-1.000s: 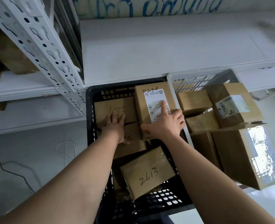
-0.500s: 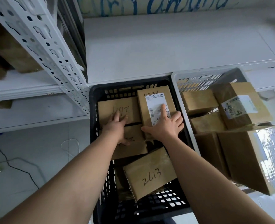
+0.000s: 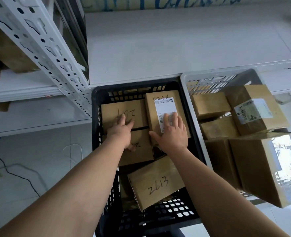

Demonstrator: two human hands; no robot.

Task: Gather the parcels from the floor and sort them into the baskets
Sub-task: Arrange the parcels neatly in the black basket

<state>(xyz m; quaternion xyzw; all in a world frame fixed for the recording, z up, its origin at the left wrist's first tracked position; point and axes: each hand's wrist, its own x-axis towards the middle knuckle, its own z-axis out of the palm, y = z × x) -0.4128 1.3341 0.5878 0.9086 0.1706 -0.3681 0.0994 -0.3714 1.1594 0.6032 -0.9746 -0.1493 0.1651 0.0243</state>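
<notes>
My left hand [image 3: 122,132] and right hand [image 3: 173,134] lay spread flat on parcels (two cardboard boxes) in the black basket [image 3: 136,86].

1. Soft, even, fairly bright light fills the scene; shadows are faint.
2. Strong glare washes the taped side of the big box [image 3: 285,168] at right.
3. Wide-angle bending curves the shelf post [image 3: 38,48]; the top-right corner is blurred.

Cardboard parcels [image 3: 165,110] in black basket [image 3: 97,134], white basket [image 3: 185,82]
</notes>
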